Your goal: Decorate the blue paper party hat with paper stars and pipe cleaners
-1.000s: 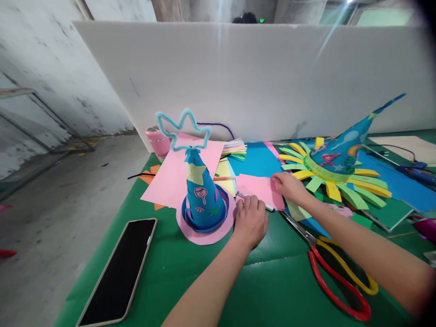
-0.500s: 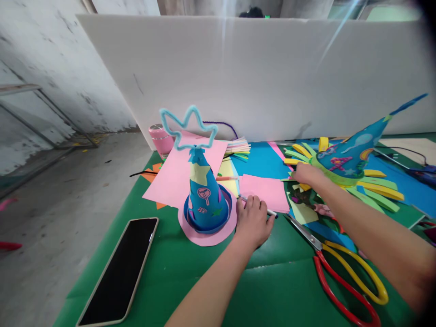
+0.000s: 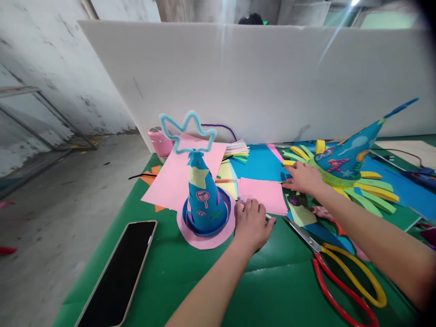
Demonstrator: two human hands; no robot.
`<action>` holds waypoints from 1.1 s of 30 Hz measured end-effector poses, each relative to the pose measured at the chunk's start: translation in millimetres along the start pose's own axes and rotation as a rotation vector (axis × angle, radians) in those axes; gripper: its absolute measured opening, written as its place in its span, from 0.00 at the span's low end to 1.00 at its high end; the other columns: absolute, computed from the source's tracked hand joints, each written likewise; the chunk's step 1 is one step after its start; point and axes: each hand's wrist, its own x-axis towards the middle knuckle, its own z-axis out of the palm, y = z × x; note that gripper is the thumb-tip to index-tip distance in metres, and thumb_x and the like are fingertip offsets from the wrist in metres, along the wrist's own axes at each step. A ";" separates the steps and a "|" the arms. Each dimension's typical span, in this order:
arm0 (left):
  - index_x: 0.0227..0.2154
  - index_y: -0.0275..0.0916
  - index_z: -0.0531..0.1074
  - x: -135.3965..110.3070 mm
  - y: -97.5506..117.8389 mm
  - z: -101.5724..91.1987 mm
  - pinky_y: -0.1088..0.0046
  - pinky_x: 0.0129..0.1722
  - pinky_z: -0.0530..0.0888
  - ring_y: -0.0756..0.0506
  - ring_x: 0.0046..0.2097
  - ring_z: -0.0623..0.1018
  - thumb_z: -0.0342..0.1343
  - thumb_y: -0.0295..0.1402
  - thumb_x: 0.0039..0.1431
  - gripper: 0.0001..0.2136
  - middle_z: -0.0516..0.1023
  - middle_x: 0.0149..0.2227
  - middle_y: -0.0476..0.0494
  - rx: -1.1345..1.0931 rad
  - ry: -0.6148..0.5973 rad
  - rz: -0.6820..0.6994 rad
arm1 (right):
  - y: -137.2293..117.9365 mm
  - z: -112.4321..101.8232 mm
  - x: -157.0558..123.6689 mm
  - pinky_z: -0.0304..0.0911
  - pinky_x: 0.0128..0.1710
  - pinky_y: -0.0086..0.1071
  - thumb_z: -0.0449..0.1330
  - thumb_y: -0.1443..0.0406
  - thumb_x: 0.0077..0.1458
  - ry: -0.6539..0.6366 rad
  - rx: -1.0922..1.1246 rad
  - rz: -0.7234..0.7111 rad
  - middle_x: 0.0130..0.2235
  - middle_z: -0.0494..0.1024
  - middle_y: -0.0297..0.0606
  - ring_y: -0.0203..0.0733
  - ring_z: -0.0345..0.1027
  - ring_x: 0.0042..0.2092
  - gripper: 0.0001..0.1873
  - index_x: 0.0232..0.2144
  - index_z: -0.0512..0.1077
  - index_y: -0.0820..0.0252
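Observation:
My left hand (image 3: 252, 223) rests on the green table cover (image 3: 190, 281), fingers curled over a thin white pen (image 3: 269, 216) beside the pink brim of a blue cone hat (image 3: 203, 200) topped with a light-blue pipe-cleaner star. My right hand (image 3: 301, 178) reaches right, fingers stretched flat on the edge of a second blue cone hat (image 3: 344, 159) with yellow and green paper rays. A small pink paper sheet (image 3: 262, 194) lies between the two hands.
A black phone (image 3: 116, 274) lies at the front left. Red-and-yellow scissors (image 3: 340, 272) lie at the front right. Large pink paper (image 3: 170, 175), blue paper (image 3: 259, 160), a pink cup (image 3: 160, 141) and coloured strips sit before a white board (image 3: 259, 77). Concrete floor lies left of the table.
My right hand has left the small pink sheet and moved right to the rayed hat, which shifted slightly. My left hand has stayed on the pen.

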 end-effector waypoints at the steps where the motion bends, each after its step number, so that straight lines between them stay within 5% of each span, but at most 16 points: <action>1: 0.43 0.34 0.65 0.1 -0.1 -0.1 0.49 0.51 0.54 0.38 0.52 0.61 0.37 0.44 0.58 0.20 0.66 0.46 0.35 0.000 0.000 0.001 | 0.7 -1.2 -0.1 0.54 0.36 0.43 0.56 0.48 0.43 0.038 -0.019 -0.047 0.44 0.67 0.53 0.62 0.59 0.45 0.32 0.48 0.64 0.59; 8: 0.41 0.35 0.65 1.0 -0.6 -0.5 0.50 0.51 0.54 0.38 0.51 0.62 0.38 0.43 0.58 0.19 0.66 0.46 0.35 0.004 0.006 0.007 | 9.3 -0.2 3.8 0.50 0.36 0.34 0.50 0.62 0.55 0.138 -0.067 -0.464 0.34 0.75 0.43 0.45 0.64 0.39 0.13 0.36 0.72 0.60; 13: 0.41 0.34 0.66 1.4 -0.5 -1.1 0.50 0.51 0.54 0.38 0.51 0.62 0.38 0.43 0.58 0.19 0.67 0.45 0.35 0.000 0.004 0.010 | 14.5 -7.5 7.3 0.49 0.35 0.34 0.47 0.67 0.57 0.197 -0.069 -0.486 0.36 0.75 0.43 0.44 0.63 0.39 0.13 0.38 0.71 0.60; 18: 0.41 0.35 0.66 1.7 0.3 -3.4 0.51 0.51 0.54 0.39 0.51 0.62 0.39 0.43 0.58 0.19 0.67 0.44 0.36 0.001 -0.004 0.010 | 15.9 -20.0 13.3 0.47 0.42 0.37 0.43 0.61 0.59 0.235 -0.050 -0.345 0.44 0.72 0.42 0.47 0.59 0.46 0.17 0.41 0.70 0.57; 22: 0.41 0.35 0.66 1.9 1.0 -4.9 0.51 0.51 0.54 0.39 0.50 0.62 0.40 0.43 0.58 0.19 0.68 0.44 0.36 0.006 -0.007 0.002 | 9.1 -20.8 15.2 0.45 0.47 0.44 0.45 0.54 0.56 0.321 0.015 -0.094 0.55 0.59 0.50 0.56 0.51 0.53 0.25 0.51 0.59 0.62; 25: 0.40 0.35 0.67 2.0 0.7 -5.0 0.51 0.51 0.55 0.40 0.49 0.63 0.39 0.43 0.58 0.18 0.68 0.43 0.37 0.001 -0.014 0.002 | 3.3 -13.9 15.0 0.50 0.47 0.42 0.53 0.49 0.49 0.374 0.270 0.184 0.57 0.53 0.57 0.58 0.49 0.55 0.40 0.57 0.48 0.69; 27: 0.40 0.35 0.67 2.1 0.2 -4.7 0.51 0.51 0.55 0.40 0.49 0.63 0.39 0.43 0.58 0.19 0.68 0.43 0.37 -0.005 -0.014 0.004 | 0.2 -6.0 14.9 0.55 0.44 0.40 0.57 0.50 0.44 0.334 0.516 0.327 0.54 0.58 0.58 0.58 0.54 0.53 0.47 0.57 0.43 0.72; 29: 0.40 0.35 0.66 2.3 -0.2 -4.3 0.51 0.51 0.54 0.39 0.50 0.63 0.39 0.43 0.58 0.19 0.68 0.43 0.37 -0.009 -0.014 0.003 | -2.8 3.1 15.7 0.60 0.41 0.39 0.59 0.54 0.45 0.260 0.714 0.419 0.49 0.66 0.54 0.56 0.61 0.47 0.45 0.57 0.44 0.69; 33: 0.43 0.35 0.65 2.1 0.0 -4.2 0.50 0.52 0.54 0.39 0.51 0.63 0.38 0.42 0.58 0.19 0.67 0.47 0.35 -0.008 -0.013 -0.005 | -9.3 18.7 20.8 0.65 0.35 0.36 0.51 0.64 0.55 0.155 0.839 0.440 0.42 0.72 0.44 0.45 0.68 0.40 0.22 0.52 0.56 0.62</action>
